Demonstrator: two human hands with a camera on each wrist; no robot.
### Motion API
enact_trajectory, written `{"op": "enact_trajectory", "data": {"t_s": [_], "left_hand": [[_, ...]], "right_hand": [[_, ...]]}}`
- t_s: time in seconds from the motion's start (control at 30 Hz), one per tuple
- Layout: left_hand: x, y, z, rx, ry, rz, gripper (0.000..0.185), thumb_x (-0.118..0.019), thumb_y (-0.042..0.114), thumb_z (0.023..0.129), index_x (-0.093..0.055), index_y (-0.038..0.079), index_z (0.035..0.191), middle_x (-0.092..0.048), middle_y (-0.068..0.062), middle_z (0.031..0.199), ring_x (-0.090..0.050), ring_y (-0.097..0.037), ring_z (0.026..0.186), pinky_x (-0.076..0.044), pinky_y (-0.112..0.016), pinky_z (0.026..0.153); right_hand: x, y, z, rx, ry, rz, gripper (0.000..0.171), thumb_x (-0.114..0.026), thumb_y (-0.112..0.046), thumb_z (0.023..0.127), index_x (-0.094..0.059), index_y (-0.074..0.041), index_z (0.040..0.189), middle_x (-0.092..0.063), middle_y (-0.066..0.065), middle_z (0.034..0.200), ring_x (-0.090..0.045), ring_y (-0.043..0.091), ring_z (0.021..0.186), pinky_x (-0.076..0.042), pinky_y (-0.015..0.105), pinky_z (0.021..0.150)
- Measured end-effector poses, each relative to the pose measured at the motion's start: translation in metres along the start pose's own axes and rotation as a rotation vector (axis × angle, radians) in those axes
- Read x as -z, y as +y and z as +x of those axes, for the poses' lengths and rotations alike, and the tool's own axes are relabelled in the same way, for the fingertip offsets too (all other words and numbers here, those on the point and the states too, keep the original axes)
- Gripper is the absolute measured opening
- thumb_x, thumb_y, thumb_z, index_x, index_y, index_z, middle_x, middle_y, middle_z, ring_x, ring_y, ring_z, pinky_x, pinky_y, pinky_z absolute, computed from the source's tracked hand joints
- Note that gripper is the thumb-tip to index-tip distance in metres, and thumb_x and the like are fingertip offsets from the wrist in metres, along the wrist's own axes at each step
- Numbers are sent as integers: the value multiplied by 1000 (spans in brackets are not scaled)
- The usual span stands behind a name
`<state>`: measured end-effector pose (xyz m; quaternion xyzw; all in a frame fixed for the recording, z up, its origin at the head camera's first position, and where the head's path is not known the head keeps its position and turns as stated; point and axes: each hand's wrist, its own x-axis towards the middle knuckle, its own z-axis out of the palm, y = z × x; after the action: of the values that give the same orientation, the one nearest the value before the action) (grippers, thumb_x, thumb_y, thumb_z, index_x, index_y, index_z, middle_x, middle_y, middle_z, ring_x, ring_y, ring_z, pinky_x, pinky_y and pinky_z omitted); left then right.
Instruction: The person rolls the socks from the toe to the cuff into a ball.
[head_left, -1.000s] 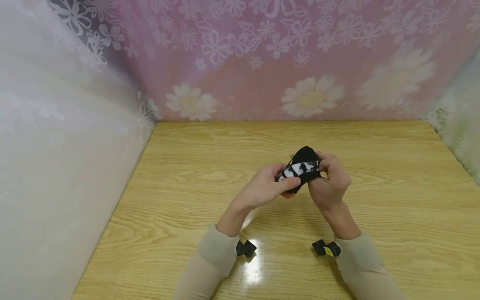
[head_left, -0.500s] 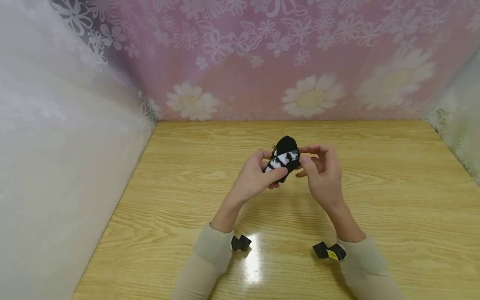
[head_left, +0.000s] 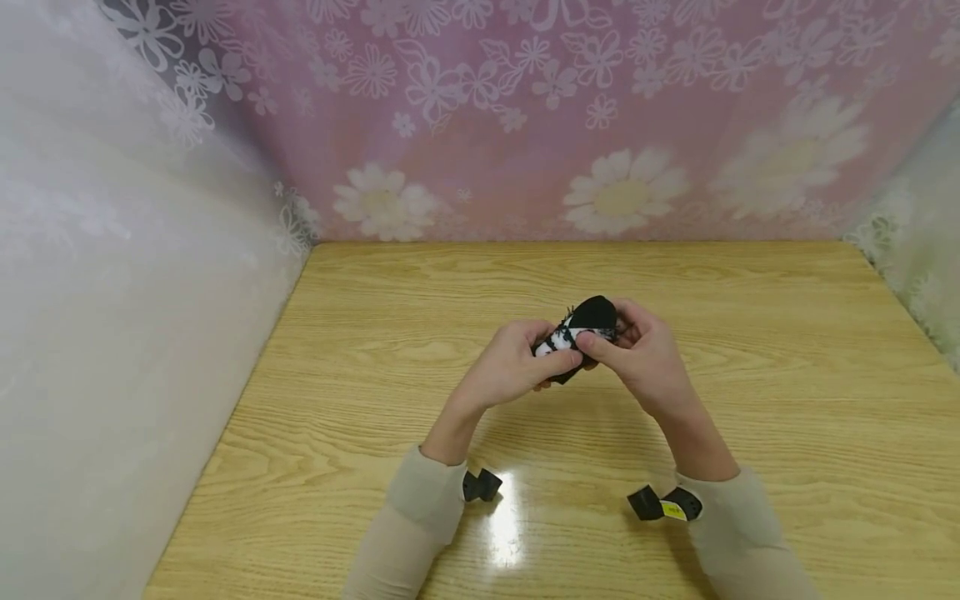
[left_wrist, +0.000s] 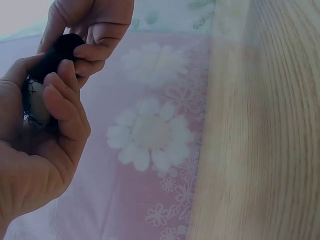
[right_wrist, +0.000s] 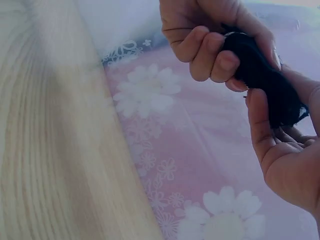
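A small folded black sock [head_left: 595, 313] with a white patterned band and loose threads is held up over the table between both hands. My left hand [head_left: 508, 365] grips its lower left end, thumb across the top. At the other end my right hand [head_left: 651, 364] pinches it, the thumb pressed on the white band and the fingers behind. The left wrist view shows the sock [left_wrist: 50, 65] in the curled left fingers. From the right wrist camera, the sock's dark underside [right_wrist: 265, 77] stretches between the two hands.
A wood-grain table [head_left: 375, 333] lies below the hands. Pink floral cloth [head_left: 480, 167] hangs along its back edge, and a pale cloth [head_left: 150, 292] borders the left side. Black wrist cameras [head_left: 482, 485] stick out from the sleeves.
The sock went left and up, then came back down and slightly right. The right fingers opened off its edge half a second ago and now pinch it again, thumb on top.
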<state>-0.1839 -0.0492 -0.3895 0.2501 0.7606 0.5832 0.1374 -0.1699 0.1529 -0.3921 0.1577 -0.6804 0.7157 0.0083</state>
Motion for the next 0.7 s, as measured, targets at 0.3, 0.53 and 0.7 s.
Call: {"op": "enact_trajectory", "data": {"t_s": [0.3,0.53,0.7], "left_hand": [[-1,-2,4,-2,129,-112,37,-66,27,97,-59,6,127,-64,-10,106,-63,-16,85,-57,-32,74],[3,-5,3,-73,166,-64,40,-61,16,100,-55,1,136,-62,-16,117,-61,-19,95,-54,-29,80],[-2,-5,4,-85,211,22,40,-59,19,101,-54,-1,135,-64,-18,115,-63,-21,93,-53,-25,75]], "right_hand": [[-1,4,-3,38,144,22,27,-67,-1,93,-57,-6,118,-67,1,98,-69,9,86,-57,20,74],[6,-3,-2,-13,83,-167,38,-66,-12,96,-54,7,126,-64,6,103,-68,11,83,-58,23,72],[6,-1,0,-20,76,-151,38,-65,-13,97,-53,12,123,-64,10,99,-68,15,73,-59,27,65]]}}
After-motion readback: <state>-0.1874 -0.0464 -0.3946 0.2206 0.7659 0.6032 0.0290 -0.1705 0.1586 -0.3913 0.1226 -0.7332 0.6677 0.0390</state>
